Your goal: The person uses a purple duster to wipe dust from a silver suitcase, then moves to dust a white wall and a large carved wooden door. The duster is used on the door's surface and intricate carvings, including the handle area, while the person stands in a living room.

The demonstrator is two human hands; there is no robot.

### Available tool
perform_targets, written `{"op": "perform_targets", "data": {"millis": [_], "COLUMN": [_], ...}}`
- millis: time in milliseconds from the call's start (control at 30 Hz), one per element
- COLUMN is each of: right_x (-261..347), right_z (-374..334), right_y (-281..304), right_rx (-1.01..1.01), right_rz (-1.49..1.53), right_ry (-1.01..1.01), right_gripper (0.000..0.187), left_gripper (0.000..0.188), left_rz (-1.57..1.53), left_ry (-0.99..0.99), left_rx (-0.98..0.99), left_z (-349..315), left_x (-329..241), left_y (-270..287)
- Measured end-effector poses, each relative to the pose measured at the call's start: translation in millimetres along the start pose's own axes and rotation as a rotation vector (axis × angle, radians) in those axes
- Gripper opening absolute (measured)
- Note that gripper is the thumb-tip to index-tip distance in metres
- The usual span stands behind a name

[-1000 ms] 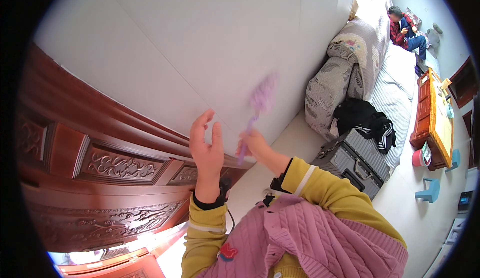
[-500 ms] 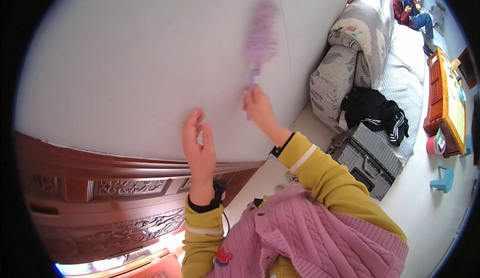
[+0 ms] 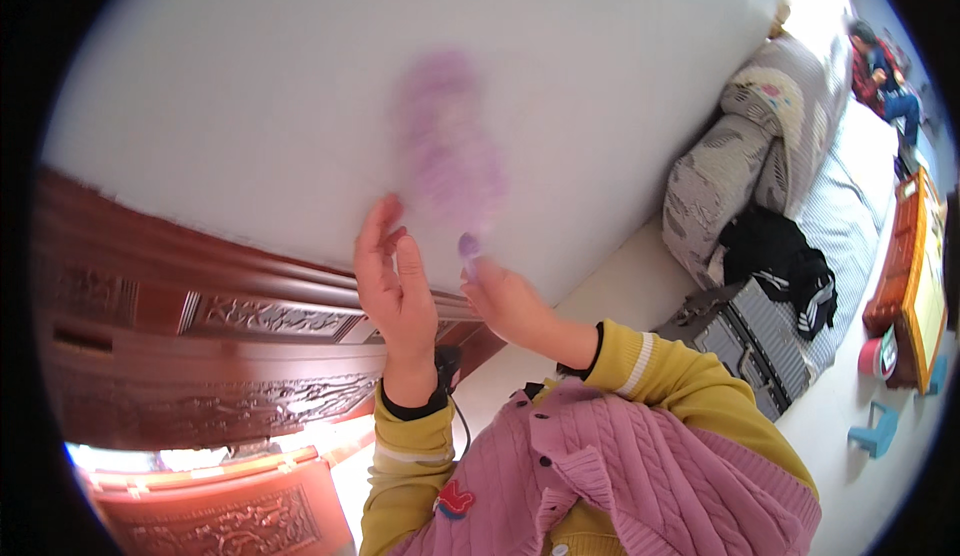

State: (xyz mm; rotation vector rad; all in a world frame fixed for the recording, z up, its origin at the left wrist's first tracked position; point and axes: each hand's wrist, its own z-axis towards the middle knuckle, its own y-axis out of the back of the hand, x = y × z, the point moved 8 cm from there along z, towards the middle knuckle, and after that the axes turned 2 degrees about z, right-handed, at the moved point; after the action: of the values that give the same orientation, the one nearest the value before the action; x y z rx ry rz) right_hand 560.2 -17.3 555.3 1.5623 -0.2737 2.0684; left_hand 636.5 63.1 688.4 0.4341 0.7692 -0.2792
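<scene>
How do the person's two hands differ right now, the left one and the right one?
The left hand is open and empty, fingers up and spread, while the right hand is closed around the handle of a purple duster. The left hand sits before the carved dark wood panel; the right is before the white wall. Both wear yellow sleeves.

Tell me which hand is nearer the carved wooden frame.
Left. The left hand is raised open just above the carved frame, overlapping its top edge. The right hand grips the purple duster farther right, against the wall.
</scene>
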Motion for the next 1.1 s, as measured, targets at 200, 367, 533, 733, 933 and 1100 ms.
{"op": "perform_targets", "data": {"millis": [200, 367, 533, 733, 933, 1100], "right_x": [-20.4, -64.4, -28.3, -56.0, -47.9, -30.6], "right_z": [2.5, -2.5, -8.7, -9.2, -1.9, 14.0], "right_y": [-1.3, 10.6, -2.2, 7.1, 10.7, 22.1], "right_rx": [0.067, -0.112, 0.085, 0.016, 0.016, -0.070], "right_rz": [-0.425, 0.279, -0.507, -0.360, -0.264, -0.181], "right_ry": [-0.031, -0.283, 0.192, -0.123, -0.114, -0.024], "right_gripper": [0.020, 0.013, 0.016, 0.017, 0.019, 0.020], "left_gripper": [0.041, 0.041, 0.039, 0.033, 0.024, 0.022], "left_rz": [0.239, 0.314, 0.264, 0.299, 0.177, 0.195], "left_ry": [-0.230, -0.257, -0.236, -0.213, -0.102, -0.121], "left_rx": [-0.233, -0.270, -0.231, -0.159, -0.048, 0.052], "left_z": [-1.2, -11.4, -15.2, -15.8, -17.6, -13.2], "left_x": [-36.4, -40.1, -34.0, -23.8, -8.5, -10.5], "left_y": [52.9, 67.3, 58.3, 49.9, 25.0, 3.5]}}
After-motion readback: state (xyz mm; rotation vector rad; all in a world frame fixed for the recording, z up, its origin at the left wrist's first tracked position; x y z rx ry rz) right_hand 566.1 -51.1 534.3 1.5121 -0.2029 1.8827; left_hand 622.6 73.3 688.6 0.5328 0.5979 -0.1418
